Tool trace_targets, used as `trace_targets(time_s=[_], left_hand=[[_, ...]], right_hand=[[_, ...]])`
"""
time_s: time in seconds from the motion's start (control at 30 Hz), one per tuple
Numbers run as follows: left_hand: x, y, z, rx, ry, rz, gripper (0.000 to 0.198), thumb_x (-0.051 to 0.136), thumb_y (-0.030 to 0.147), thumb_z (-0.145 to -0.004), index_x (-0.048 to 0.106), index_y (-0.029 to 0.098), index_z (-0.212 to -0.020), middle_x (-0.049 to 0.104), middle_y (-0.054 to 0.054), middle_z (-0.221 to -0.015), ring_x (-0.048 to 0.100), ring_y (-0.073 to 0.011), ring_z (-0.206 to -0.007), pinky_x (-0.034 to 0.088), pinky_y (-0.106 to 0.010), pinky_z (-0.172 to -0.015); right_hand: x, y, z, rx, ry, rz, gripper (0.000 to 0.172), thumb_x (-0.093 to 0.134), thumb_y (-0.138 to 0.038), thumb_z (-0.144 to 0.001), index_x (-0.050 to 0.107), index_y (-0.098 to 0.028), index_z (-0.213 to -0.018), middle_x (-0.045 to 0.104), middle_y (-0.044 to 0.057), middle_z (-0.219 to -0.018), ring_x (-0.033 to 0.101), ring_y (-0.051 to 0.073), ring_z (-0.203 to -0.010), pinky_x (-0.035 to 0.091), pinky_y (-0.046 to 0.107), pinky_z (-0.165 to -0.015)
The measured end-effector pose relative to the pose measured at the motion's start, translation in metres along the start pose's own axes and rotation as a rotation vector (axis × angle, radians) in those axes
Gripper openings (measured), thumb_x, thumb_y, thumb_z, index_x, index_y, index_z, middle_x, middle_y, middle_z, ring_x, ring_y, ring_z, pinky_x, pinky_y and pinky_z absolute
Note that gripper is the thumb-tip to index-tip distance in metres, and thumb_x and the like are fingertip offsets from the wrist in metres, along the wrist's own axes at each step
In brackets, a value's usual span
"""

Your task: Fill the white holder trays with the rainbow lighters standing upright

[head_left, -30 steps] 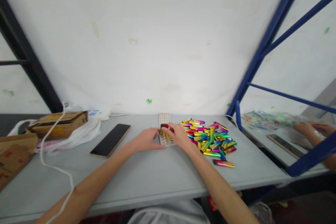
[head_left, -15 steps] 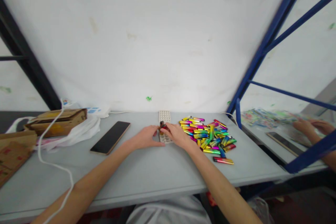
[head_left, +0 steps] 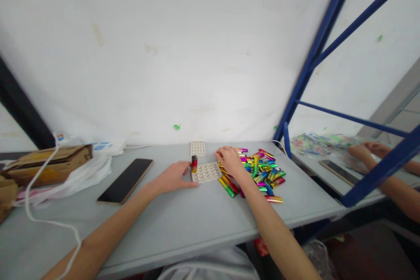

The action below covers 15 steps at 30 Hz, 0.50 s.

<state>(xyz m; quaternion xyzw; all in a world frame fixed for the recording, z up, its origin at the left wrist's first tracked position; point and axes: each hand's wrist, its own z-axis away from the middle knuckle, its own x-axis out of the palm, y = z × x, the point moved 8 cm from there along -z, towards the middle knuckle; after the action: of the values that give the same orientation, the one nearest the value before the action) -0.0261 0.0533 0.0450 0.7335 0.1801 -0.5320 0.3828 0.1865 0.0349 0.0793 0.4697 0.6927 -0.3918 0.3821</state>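
A red and yellow lighter [head_left: 194,164] with a dark top stands upright at the left end of a pale tray [head_left: 206,172] with rows of round hollows. My left hand [head_left: 175,177] rests beside that end, its thumb and fingers apart and nothing held. Over the left edge of a pile of shiny multicoloured lighters [head_left: 262,168] is my right hand [head_left: 230,160], its fingers curled together. What lies between those fingertips is hidden. Behind the first tray, near the wall, lies a second pale hollowed piece [head_left: 197,148].
A phone [head_left: 126,180] lies left of my left hand. Farther left are a cardboard box [head_left: 49,162], a white plastic bag [head_left: 75,179] and a hanging white cable [head_left: 49,222]. A blue metal frame [head_left: 303,65] rises at the right; beyond it show another person's hands [head_left: 364,151].
My right hand has left the tray and moved right to the pile. The lighter stands uncovered on the tray. My left hand stays beside it, and the whole view has shifted.
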Motion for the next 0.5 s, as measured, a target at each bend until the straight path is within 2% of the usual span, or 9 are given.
trace_targets(time_s=[0.1,0.2,0.3,0.4,0.5], left_hand=[[0.000,0.000,0.000,-0.006,-0.008,0.005,0.066,0.074,0.081,-0.073,0.064,0.021,-0.100,0.069,-0.007,-0.094,0.064,-0.0275,-0.084,0.045,-0.035,-0.074],[0.001,0.000,-0.001,-0.012,-0.019,-0.001,0.067,0.073,0.081,-0.073,0.064,0.020,-0.099,0.069,-0.007,-0.095,0.064,-0.0282,-0.084,0.045,-0.035,-0.074],[0.001,0.000,-0.001,-0.010,-0.024,-0.002,0.067,0.074,0.081,-0.073,0.064,0.020,-0.100,0.069,-0.008,-0.095,0.064,-0.0288,-0.085,0.045,-0.036,-0.075],[0.000,0.001,0.000,-0.007,-0.017,0.010,0.067,0.074,0.081,-0.073,0.065,0.021,-0.100,0.069,-0.008,-0.095,0.064,-0.0284,-0.085,0.046,-0.035,-0.075],[0.000,0.000,0.000,-0.012,-0.015,0.010,0.066,0.075,0.081,-0.072,0.065,0.021,-0.100,0.069,-0.007,-0.095,0.064,-0.0283,-0.085,0.045,-0.035,-0.075]], right_hand=[[-0.001,0.033,0.004,0.045,-0.055,-0.028,0.020,0.072,-0.030,-0.104,0.080,-0.017,-0.117,0.078,0.014,-0.121,0.069,0.026,-0.116,0.046,0.035,-0.103],[0.005,0.043,0.007,-0.029,-0.151,-0.081,0.014,0.078,-0.024,-0.098,0.082,-0.019,-0.110,0.080,0.012,-0.115,0.071,0.026,-0.111,0.049,0.035,-0.101],[0.009,0.047,0.008,-0.043,-0.161,-0.083,0.009,0.078,-0.017,-0.094,0.083,-0.022,-0.101,0.081,0.010,-0.105,0.072,0.027,-0.105,0.050,0.037,-0.098],[0.006,0.048,0.005,-0.019,-0.074,-0.106,0.009,0.076,-0.020,-0.097,0.081,-0.021,-0.104,0.079,0.010,-0.107,0.072,0.026,-0.104,0.052,0.038,-0.098],[-0.009,0.046,0.003,0.010,0.132,-0.222,0.021,0.062,-0.025,-0.105,0.076,-0.018,-0.120,0.075,0.014,-0.118,0.071,0.026,-0.109,0.054,0.039,-0.101]])
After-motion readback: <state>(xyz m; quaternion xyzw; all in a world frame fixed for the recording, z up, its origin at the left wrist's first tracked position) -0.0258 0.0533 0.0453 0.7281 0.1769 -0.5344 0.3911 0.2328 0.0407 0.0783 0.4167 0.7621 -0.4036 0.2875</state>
